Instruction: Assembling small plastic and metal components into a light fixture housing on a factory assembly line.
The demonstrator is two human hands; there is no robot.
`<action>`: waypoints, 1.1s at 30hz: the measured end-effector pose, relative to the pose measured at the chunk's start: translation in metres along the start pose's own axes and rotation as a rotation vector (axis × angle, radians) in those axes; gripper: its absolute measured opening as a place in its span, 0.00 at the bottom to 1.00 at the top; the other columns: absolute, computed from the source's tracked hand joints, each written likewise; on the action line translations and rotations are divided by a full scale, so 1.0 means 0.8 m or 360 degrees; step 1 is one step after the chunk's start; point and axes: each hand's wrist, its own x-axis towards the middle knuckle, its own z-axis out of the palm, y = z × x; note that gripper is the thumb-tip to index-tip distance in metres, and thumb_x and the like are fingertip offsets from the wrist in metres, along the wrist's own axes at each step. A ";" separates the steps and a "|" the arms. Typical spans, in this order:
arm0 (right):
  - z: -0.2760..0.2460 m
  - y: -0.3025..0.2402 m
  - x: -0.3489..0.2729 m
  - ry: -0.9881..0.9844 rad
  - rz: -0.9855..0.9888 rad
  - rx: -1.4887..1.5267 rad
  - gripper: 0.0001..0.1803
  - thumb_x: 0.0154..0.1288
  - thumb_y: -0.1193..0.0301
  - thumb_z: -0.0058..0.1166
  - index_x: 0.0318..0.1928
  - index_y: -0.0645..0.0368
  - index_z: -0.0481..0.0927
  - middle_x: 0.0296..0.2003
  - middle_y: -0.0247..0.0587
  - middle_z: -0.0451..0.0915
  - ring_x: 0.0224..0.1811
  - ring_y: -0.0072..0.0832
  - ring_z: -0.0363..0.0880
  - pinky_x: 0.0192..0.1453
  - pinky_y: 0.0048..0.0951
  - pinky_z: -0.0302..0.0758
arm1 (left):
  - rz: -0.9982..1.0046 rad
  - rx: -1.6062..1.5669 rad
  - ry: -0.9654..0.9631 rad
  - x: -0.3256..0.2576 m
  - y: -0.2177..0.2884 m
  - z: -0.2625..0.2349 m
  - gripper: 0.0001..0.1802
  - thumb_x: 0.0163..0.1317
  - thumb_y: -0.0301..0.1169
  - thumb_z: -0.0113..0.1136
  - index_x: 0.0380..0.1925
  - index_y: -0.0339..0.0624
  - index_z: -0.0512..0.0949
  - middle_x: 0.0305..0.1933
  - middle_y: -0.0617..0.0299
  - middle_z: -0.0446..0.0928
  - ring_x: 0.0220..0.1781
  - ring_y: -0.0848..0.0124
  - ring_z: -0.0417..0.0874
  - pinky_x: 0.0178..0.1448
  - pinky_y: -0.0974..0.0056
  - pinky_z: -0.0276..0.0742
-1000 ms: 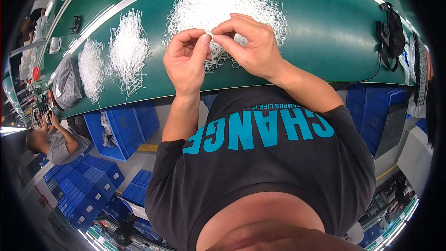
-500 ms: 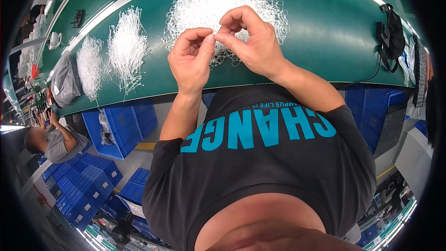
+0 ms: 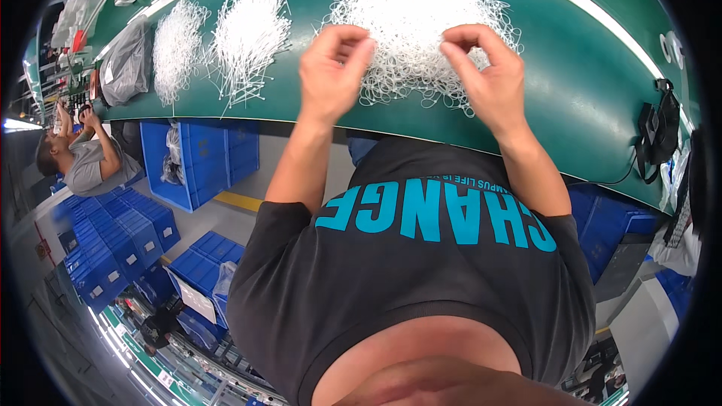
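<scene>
A wide heap of thin white plastic loops (image 3: pixel 417 4) lies on the green table, behind and between my hands. My left hand (image 3: pixel 331 75) is over the heap's near left side, thumb and index fingertips pinched. My right hand (image 3: pixel 492 79) is over its right side, also in a pinch and turned toward the left one. The two hands are apart; anything in either pinch is too small to make out against the white heap. To the left lie a pile of straight white plastic ties with small heads (image 3: pixel 248 37) and a smaller pile of white loops (image 3: pixel 177 49).
The green table (image 3: pixel 575 98) runs past both sides. A grey plastic bag (image 3: pixel 126 64) sits at its left, a black strap with a device (image 3: pixel 658 131) at its right. Blue bins (image 3: pixel 203 162) stand below the edge. Another person in a grey shirt (image 3: pixel 98 165) works at far left.
My hands, fingertips together over the heap earlier, have drawn apart, the right one moving right. The whole view has shifted, with the table's contents now farther right.
</scene>
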 end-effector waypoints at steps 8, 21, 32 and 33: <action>-0.019 0.019 0.004 0.0177 0.0185 0.0034 0.11 0.60 0.75 0.64 0.43 0.62 0.82 0.39 0.35 0.83 0.39 0.23 0.78 0.47 0.25 0.75 | 0.0027 0.1410 0.0179 0.030 -0.047 -0.119 0.09 0.56 0.27 0.68 0.38 0.42 0.82 0.35 0.54 0.78 0.36 0.56 0.82 0.43 0.55 0.77; -0.014 0.009 0.001 0.0113 0.0117 0.0087 0.10 0.60 0.76 0.63 0.43 0.62 0.81 0.39 0.36 0.84 0.36 0.22 0.79 0.46 0.26 0.76 | 0.0050 0.0898 0.0127 0.039 -0.060 -0.120 0.07 0.59 0.24 0.67 0.38 0.39 0.82 0.33 0.61 0.78 0.31 0.70 0.79 0.37 0.64 0.75; 0.014 -0.022 0.001 -0.0054 -0.0218 0.0209 0.15 0.58 0.74 0.66 0.46 0.60 0.81 0.39 0.41 0.83 0.39 0.30 0.83 0.45 0.29 0.79 | 0.0163 -0.1346 -0.0210 0.027 0.025 -0.059 0.06 0.71 0.24 0.54 0.46 0.36 0.73 0.42 0.50 0.80 0.32 0.70 0.80 0.35 0.65 0.79; 0.020 -0.025 -0.001 -0.0098 -0.0190 0.0219 0.17 0.57 0.73 0.67 0.47 0.60 0.80 0.40 0.42 0.83 0.40 0.31 0.84 0.45 0.30 0.79 | 0.0091 -0.1405 -0.0265 0.021 0.024 -0.043 0.06 0.72 0.24 0.54 0.46 0.36 0.73 0.40 0.51 0.79 0.32 0.70 0.80 0.35 0.64 0.80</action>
